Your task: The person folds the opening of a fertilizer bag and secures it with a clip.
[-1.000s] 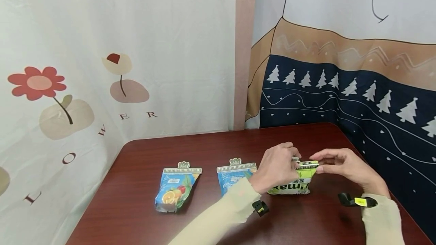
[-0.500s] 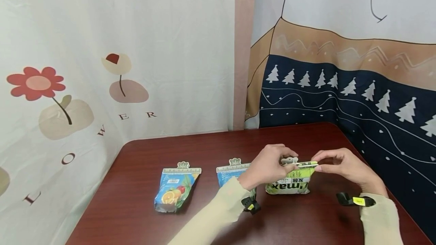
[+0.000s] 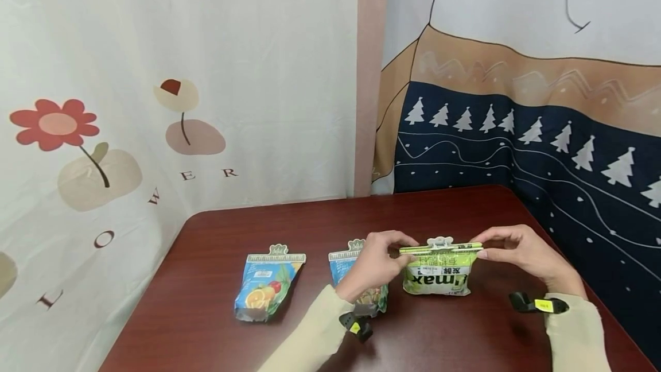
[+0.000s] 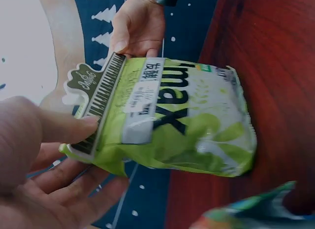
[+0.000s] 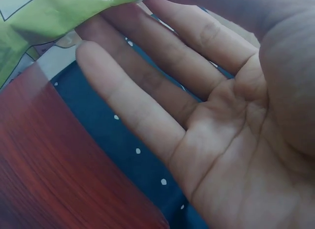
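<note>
A green and white bag (image 3: 438, 279) stands at the right of the table, with a bag clip (image 3: 440, 247) across its top edge. In the left wrist view the clip (image 4: 102, 102) has a piano-key pattern and a crown-shaped tab. My left hand (image 3: 376, 260) pinches the clip's left end, thumb on the front and fingers behind. At the opposite end my right hand (image 3: 532, 254) pinches the clip's corner between thumb and fingertips. The right wrist view has the palm and long fingers (image 5: 147, 81) beneath the bag's green edge (image 5: 59, 15); the clip is out of sight there.
Two blue bags with matching clips lie on the brown table (image 3: 206, 303): one blue bag (image 3: 264, 286) at left, the other blue bag (image 3: 341, 271) partly hidden behind my left hand. Printed curtains (image 3: 268, 73) hang behind and to the right.
My left hand has moved left from the clip's middle tab to its left end, uncovering the tab and the bag's front. My right hand stays at the right end.
</note>
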Motion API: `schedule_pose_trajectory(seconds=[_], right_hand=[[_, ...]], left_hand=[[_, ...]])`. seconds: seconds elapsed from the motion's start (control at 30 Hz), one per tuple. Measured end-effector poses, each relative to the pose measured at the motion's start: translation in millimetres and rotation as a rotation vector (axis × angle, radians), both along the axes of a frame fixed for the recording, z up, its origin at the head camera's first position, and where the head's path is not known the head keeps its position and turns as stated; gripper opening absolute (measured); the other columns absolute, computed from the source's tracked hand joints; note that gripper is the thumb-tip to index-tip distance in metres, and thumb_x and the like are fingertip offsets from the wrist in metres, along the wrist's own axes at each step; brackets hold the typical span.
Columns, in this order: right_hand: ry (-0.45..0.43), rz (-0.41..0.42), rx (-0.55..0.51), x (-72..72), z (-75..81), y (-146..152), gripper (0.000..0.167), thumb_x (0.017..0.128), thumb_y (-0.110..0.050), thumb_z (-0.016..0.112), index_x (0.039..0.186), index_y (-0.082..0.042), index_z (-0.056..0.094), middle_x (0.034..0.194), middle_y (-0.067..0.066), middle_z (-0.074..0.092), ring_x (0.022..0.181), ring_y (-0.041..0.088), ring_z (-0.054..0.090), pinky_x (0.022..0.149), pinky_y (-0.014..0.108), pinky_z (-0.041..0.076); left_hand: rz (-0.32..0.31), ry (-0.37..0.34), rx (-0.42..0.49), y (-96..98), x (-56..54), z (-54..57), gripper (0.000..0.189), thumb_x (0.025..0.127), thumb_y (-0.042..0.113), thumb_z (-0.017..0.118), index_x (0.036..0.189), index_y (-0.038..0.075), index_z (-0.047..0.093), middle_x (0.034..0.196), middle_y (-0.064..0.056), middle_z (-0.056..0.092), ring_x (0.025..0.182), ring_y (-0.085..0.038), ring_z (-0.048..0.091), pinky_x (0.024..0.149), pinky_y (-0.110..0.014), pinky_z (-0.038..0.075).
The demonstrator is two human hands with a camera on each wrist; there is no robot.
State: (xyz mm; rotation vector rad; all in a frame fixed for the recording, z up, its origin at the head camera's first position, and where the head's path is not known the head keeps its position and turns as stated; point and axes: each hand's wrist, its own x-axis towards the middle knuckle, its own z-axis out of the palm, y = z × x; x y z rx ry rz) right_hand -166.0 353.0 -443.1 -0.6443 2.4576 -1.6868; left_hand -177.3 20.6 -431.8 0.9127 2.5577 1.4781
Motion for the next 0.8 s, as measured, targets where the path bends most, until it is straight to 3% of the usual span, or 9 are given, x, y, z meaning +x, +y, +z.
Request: schedule_pose_trajectory(seconds=[0.13, 0.23, 0.4, 0.6, 0.8], right_hand=[[0.031, -0.004, -0.023, -1.8, -3.2, 0, 0.019, 0.092, 0.003, 0.071, 0.111, 0.004, 0.073, 0.103, -0.007, 0.078, 0.087, 0.013, 0.075, 0.075, 0.031, 0.062], [0.055, -0.021, -0.026, -2.0, -5.1, 0, 0.018, 0.091, 0.004, 0.072, 0.109, 0.004, 0.073, 0.099, -0.008, 0.078, 0.083, 0.012, 0.075, 0.073, 0.031, 0.062], [0.090, -0.088, 0.002, -2.4, -5.9, -4, 0.016, 0.088, 0.003, 0.075, 0.105, 0.003, 0.076, 0.093, -0.008, 0.079, 0.077, 0.014, 0.074, 0.070, 0.031, 0.062], [0.097, -0.123, -0.020, -3.8, -6.5, -6, 0.018, 0.088, 0.004, 0.075, 0.106, 0.007, 0.074, 0.090, -0.008, 0.079, 0.076, 0.019, 0.076, 0.069, 0.033, 0.063], [0.037, -0.123, -0.058, -9.2, -6.9, -8, 0.023, 0.090, 0.002, 0.074, 0.111, 0.011, 0.071, 0.093, -0.005, 0.080, 0.077, 0.024, 0.078, 0.071, 0.038, 0.064]], left_hand=[[0.070, -0.134, 0.138, -7.0, 2.4, -11.1, 0.014, 0.093, 0.015, 0.077, 0.105, 0.020, 0.077, 0.104, 0.004, 0.076, 0.089, -0.005, 0.072, 0.073, -0.018, 0.058], [0.134, -0.182, 0.181, -8.5, 3.5, -15.6, 0.012, 0.091, 0.018, 0.079, 0.100, 0.024, 0.078, 0.101, 0.008, 0.077, 0.096, -0.007, 0.072, 0.070, -0.020, 0.055], [0.194, -0.153, 0.184, -7.2, 2.8, -17.0, 0.012, 0.090, 0.016, 0.080, 0.095, 0.026, 0.080, 0.092, 0.011, 0.078, 0.089, -0.003, 0.067, 0.063, -0.021, 0.049], [0.195, -0.113, 0.176, -5.0, -5.8, -16.6, 0.009, 0.089, 0.015, 0.080, 0.091, 0.024, 0.081, 0.085, 0.008, 0.078, 0.066, -0.004, 0.055, 0.049, -0.022, 0.033], [0.172, -0.175, 0.193, -5.0, -17.8, -15.9, 0.003, 0.089, 0.016, 0.080, 0.092, 0.017, 0.082, 0.079, 0.002, 0.077, 0.064, -0.005, 0.068, 0.053, -0.022, 0.048]])
